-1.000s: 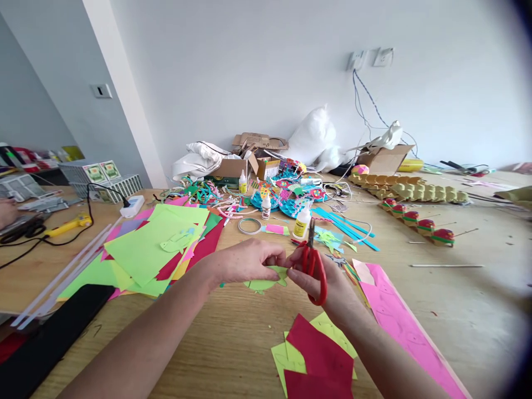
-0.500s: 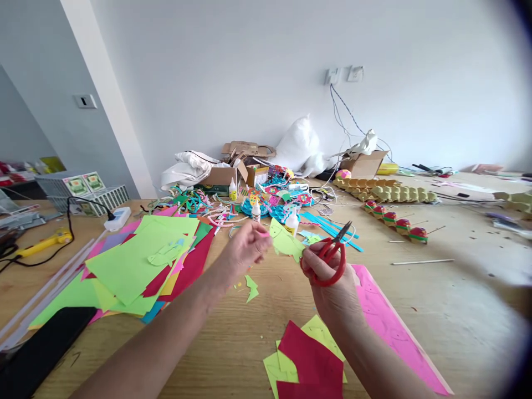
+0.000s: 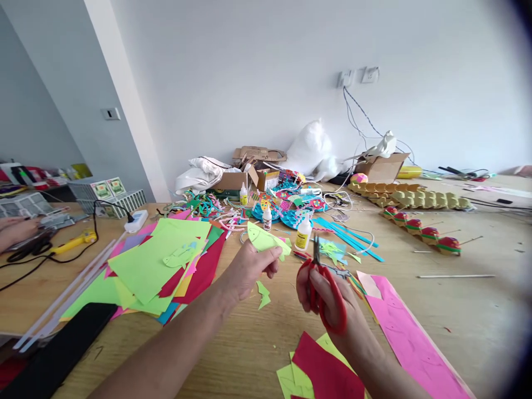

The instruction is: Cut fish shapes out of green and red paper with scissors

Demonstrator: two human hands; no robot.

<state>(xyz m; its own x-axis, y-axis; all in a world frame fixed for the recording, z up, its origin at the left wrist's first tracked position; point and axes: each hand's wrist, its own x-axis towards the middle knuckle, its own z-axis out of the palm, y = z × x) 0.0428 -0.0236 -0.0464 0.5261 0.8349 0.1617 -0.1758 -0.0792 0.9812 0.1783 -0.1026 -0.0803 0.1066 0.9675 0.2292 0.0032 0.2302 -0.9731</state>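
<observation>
This looks like a craft workroom: a long wooden table against a plain wall is covered with making supplies — stacked coloured paper sheets, a squeeze bottle, red-handled scissors, egg-carton strips and cardboard boxes. A corded yellow tool and a white power strip lie among them — workshop clutter rather than household furnishing.

A pale wall with sockets backs a wooden table.

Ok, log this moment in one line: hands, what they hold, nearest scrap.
left hand: holds green fish-shaped paper | right hand: holds red-handled scissors | scissors and paper: apart | table: green scrap near left hand
</observation>
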